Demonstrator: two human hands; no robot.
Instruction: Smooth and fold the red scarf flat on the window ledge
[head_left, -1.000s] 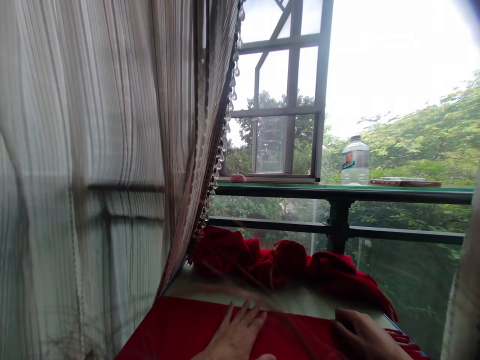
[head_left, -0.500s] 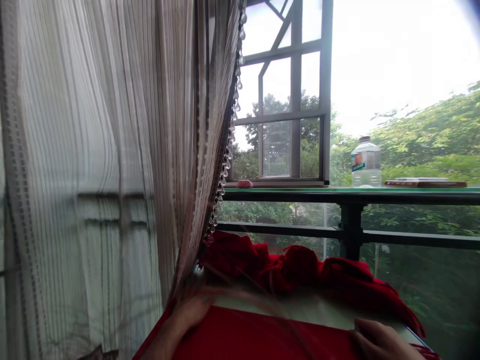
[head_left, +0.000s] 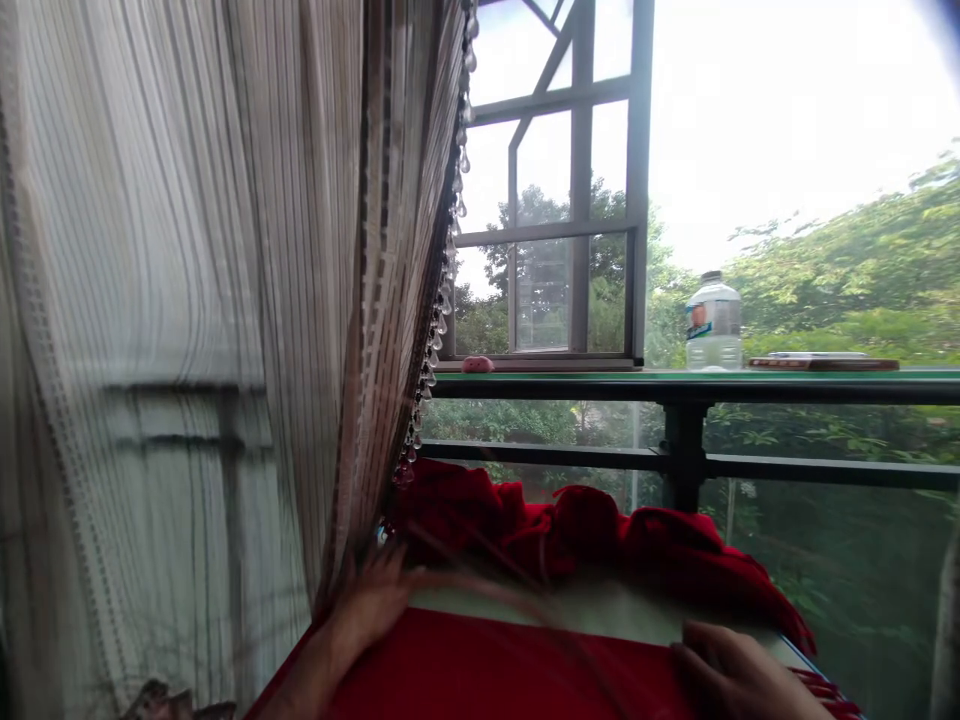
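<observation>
A red fringed cloth (head_left: 510, 665), like a scarf or shawl, lies spread flat on a pale board or tabletop (head_left: 592, 605) at the bottom of the view. At its left far corner is my left hand (head_left: 375, 597), fingers stretched out and apart, beside the curtain's lower edge; motion blurs its fingertips. Over the cloth's right side, near the fringe, my right hand (head_left: 739, 670) has its fingers curled in against the cloth edge. Behind the pale surface, more red cloth (head_left: 592, 520) is bunched in folds along the railing.
A striped sheer curtain (head_left: 187, 250) with a beaded edge hangs on the left. A dark railing (head_left: 540, 455) runs behind. On the glass-green ledge (head_left: 585, 378) stand a clear plastic bottle (head_left: 714, 325), a small pink object (head_left: 476, 365) and a flat brown item (head_left: 825, 364). An open window (head_left: 577, 170) stands above.
The view has shifted slightly, so the scene sits a little farther left. My left hand's fingers have spread and reach farther toward the curtain. My right hand stays at the cloth's right side.
</observation>
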